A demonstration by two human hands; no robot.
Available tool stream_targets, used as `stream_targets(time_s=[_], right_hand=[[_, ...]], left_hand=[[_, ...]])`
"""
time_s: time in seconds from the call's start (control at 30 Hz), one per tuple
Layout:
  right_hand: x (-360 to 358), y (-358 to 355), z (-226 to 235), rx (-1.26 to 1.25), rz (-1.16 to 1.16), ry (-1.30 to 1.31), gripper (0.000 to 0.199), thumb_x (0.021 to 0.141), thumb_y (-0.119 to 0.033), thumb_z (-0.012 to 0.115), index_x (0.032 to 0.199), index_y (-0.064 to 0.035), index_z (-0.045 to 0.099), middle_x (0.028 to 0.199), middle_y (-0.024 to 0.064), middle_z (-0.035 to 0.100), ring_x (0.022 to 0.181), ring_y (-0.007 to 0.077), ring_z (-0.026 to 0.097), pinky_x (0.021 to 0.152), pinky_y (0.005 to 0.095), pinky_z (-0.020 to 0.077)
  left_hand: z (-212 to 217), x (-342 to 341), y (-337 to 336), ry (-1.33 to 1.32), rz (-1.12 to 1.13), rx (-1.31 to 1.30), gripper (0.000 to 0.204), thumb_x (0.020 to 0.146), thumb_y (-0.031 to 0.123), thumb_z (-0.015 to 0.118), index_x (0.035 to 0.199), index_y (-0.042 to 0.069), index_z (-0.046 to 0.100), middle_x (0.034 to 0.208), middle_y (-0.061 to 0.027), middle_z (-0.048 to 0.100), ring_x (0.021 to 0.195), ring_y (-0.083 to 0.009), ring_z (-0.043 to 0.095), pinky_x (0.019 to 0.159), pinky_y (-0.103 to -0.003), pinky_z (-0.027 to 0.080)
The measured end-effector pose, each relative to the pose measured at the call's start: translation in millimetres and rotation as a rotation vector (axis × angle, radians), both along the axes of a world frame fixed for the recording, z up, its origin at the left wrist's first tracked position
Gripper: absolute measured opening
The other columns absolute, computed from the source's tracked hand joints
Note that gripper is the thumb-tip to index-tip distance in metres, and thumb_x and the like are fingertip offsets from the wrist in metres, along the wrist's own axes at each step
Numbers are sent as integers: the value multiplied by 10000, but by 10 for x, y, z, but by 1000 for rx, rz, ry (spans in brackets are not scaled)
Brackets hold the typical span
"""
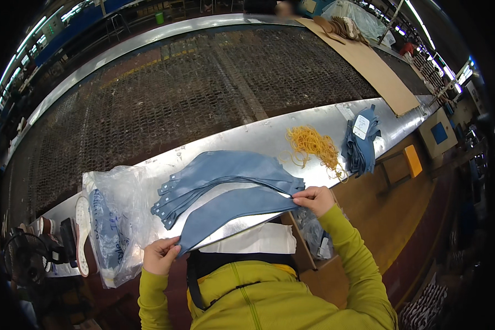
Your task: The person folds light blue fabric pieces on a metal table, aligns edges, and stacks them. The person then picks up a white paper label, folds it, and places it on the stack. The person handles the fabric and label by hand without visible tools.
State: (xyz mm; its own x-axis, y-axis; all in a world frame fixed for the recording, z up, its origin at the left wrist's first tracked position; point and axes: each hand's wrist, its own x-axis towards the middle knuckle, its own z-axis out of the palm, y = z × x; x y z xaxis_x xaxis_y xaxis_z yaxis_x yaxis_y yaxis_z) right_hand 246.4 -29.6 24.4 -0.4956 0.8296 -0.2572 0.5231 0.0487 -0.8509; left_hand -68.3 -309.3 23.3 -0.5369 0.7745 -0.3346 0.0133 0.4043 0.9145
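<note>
A: Head view first. What could slip here?

B: The left hand (160, 255) pinches the lower end of a long curved blue fabric piece (234, 212), and the right hand (313, 199) pinches its upper end, so the piece is stretched between them over the near edge of the metal table (258, 137). I'd judge the risk is that one pinch lets go and the piece sags off the edge toward the person's lap.

A: Anything close enough to get disturbed?

B: Yes. A fanned stack of blue pieces (220, 176) lies just behind it, touching or nearly so. A drag across them could scatter the fan. The clear plastic bag (115, 220) beside the left hand looks loose and could catch a corner.

A: And the piece itself?

B: Dusty blue, thin, crescent-shaped, wider in the middle, tapering to the ends. The stacked ones show small pale dots along one short end.

A: Further off?

B: A tangle of yellow rubber bands (313, 146) and a tagged blue bundle (362, 140) lie to the right, well apart, with a wire mesh conveyor (203, 82) beyond the table.
</note>
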Motion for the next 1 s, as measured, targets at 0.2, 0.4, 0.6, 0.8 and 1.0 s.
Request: stream_targets(time_s=[0.2,0.4,0.6,0.8,1.0], right_hand=[[14,-150,90,315,117,-169,308,733,-182,776,995,-38,704,821,68,581,660,159,547,650,272,466],[-4,-184,48,418,243,-223,478,675,-173,793,1102,-31,632,955,123,573,736,249,580,679,319,491],[-9,-266,332,555,312,-414,422,693,-240,779,1053,-59,652,946,119,622,769,265,644,678,348,505],[-172,-39,579,634,149,-307,253,769,-188,729,977,-54,674,763,101,660,585,202,618,569,310,484],[-398,247,329,550,170,-213,250,767,-164,726,967,-27,668,777,99,667,586,202,613,568,309,480]], left_hand=[[0,92,-42,528,-137,-71,325,755,101,730,1043,-33,663,848,-99,594,779,-195,582,706,-292,469],[71,317,57,968,-221,12,705,650,242,803,1272,50,530,969,-151,605,904,-310,591,774,-369,483],[164,220,80,791,-108,61,676,723,188,753,1329,71,477,989,-187,607,881,-356,589,760,-391,487],[-97,-392,631,853,65,224,355,747,149,731,1059,34,610,1006,-184,597,901,-351,581,796,-380,476],[-124,-534,891,723,-7,2,187,714,95,757,838,19,638,926,-123,616,844,-255,588,758,-338,472]])
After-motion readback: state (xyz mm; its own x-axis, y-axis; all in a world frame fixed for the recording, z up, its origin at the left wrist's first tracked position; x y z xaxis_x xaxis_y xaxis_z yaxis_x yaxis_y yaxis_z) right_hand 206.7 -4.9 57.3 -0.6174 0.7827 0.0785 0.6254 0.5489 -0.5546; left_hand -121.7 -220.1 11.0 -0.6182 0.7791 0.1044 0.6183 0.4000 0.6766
